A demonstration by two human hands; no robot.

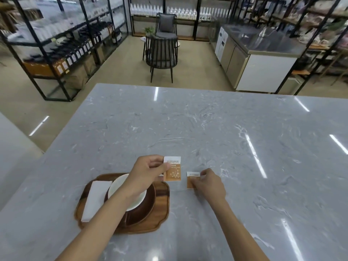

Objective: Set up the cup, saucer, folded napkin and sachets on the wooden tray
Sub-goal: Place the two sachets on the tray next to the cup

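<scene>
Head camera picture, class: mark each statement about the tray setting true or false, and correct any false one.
1. The left hand holds a sachet. True.
2. The folded napkin lies on the marble table beside the tray. False: it lies on the wooden tray, left of the saucer.
3. The right hand is at a second sachet on the table. True.
4. Both sachets are already on the tray. False: neither is.
</scene>
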